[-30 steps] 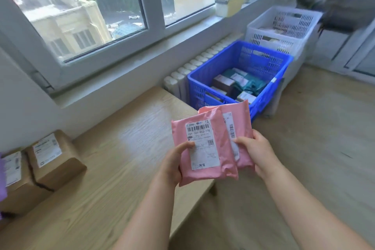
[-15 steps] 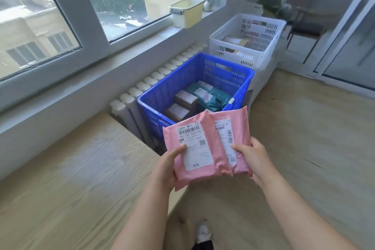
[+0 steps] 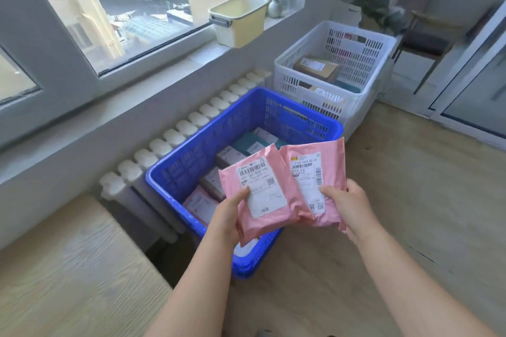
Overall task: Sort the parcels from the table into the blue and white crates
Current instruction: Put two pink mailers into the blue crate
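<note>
Above the near end of the blue crate (image 3: 208, 145), two pink parcels are held side by side with their white labels facing up. The left hand (image 3: 228, 217) grips the left parcel (image 3: 260, 194) at its lower edge, with the thumb pressed on the label and the other fingers hidden under the bag. The right hand (image 3: 349, 204) grips the right parcel (image 3: 328, 161) in the same way, thumb on the label and fingers curled behind. The left parcel lies a little over the inner edge of the right one, so the two are touching. Inside the blue crate there are several parcels: small boxes (image 3: 230, 154), teal bags (image 3: 246, 142) and one more pink bag (image 3: 200, 205). Behind it stands the white crate (image 3: 353, 107), which holds a brown box (image 3: 315, 68) and some other parcels. Both crates stand on the floor beside a white radiator (image 3: 169, 139) under the window. A corner of the wooden table (image 3: 68, 268) shows at the lower left. On the sill stands a cream bin (image 3: 238, 22).
</note>
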Demonstrator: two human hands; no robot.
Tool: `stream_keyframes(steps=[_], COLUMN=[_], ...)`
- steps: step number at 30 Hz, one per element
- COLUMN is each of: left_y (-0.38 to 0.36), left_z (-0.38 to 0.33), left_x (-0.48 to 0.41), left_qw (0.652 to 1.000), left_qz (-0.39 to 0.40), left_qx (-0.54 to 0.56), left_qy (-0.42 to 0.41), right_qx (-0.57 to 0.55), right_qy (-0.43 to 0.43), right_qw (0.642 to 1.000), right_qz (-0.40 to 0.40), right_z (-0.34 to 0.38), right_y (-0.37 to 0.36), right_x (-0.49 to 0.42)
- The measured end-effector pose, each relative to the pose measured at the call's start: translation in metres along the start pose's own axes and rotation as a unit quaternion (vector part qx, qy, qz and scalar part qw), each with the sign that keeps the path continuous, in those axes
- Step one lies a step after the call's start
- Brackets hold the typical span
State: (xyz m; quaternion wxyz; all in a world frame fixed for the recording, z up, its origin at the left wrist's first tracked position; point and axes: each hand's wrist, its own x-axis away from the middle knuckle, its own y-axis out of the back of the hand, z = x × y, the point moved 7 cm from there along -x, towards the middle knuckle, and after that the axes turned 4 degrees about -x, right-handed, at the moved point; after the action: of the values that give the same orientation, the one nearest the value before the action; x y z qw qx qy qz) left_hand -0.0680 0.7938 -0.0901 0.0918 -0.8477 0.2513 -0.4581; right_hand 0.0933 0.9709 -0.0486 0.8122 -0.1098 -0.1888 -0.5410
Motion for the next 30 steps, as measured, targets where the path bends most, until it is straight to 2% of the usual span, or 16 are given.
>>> stream_keyframes(steps=[3, 8, 17, 23, 30], left_y=[-0.008, -0.016, 0.033, 0.087, 0.112], left_z=[-0.009, -0.025, -0.010, 0.007, 0.021], left_x=[-0.022, -0.056, -0.079, -0.114, -0.154], left_qw=[0.999, 0.993, 0.957, 0.933, 0.929], left_qz=[-0.029, -0.101, -0.283, -0.346, -0.352], left_qx=[0.015, 0.059, 0.063, 0.102, 0.113], left_qy=[-0.003, -0.026, -0.022, -0.018, 0.015], right_qx=[0.009, 0.056, 0.226, 0.279, 0.310], right_qy=[0.001, -0.009, -0.013, -0.034, -0.099], right_qw=[1.000, 0.992, 0.937, 0.915, 0.904], right_qz=[0.024, 0.110, 0.267, 0.289, 0.279], right_z=[0.014, 0.028, 0.013, -0.021, -0.070], right_y=[-0.010, -0.053, -0.134, -0.182, -0.203], right_x=[-0.035, -0.109, -0.167, -0.190, -0.228])
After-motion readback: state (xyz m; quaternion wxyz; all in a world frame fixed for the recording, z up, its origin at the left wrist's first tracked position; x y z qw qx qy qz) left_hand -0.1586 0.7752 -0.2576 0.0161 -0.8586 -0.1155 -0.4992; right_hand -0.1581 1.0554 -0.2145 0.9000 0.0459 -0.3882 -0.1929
